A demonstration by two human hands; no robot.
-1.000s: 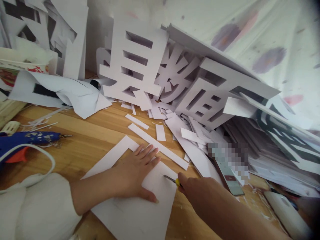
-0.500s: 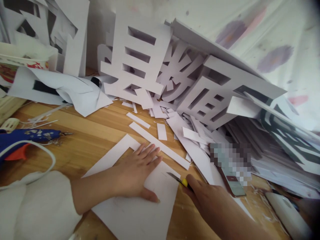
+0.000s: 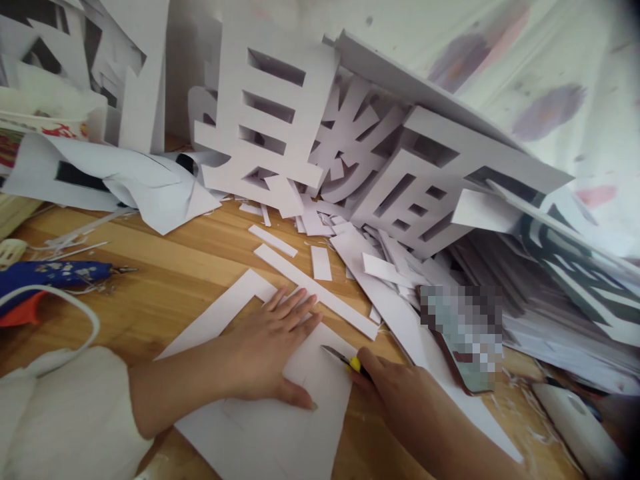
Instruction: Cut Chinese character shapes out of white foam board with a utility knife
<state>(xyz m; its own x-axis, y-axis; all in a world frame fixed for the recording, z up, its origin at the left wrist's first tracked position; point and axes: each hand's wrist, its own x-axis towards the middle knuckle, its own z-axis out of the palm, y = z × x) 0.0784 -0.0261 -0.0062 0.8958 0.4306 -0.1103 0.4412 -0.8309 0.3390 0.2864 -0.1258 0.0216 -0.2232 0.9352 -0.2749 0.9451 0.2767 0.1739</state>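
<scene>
A white foam board sheet [image 3: 260,433] lies on the wooden table, with a rectangular notch in its far left part. My left hand [image 3: 270,347] rests flat on it, fingers spread and thumb stretched toward me. In my right hand [image 3: 395,387] is a utility knife [image 3: 354,363] with a yellow part near its blade. The blade points left, over the sheet's right portion; whether its tip touches the surface I cannot tell. Just beyond my left fingertips lies a long white strip [image 3: 320,293], with a small rectangular piece [image 3: 321,263] behind it.
Large white cut-out characters [image 3: 270,113] lean at the back. A blue glue gun [image 3: 55,273] with a white cord lies left, near crumpled paper [image 3: 150,193]. To the right are a phone [image 3: 463,360], stacked sheets [image 3: 500,287] and a white device [image 3: 575,427]. Scraps litter the middle back.
The knife in my right hand has shifted slightly left over the sheet. My left hand stays flat in place on the sheet. The whole view has moved a little.
</scene>
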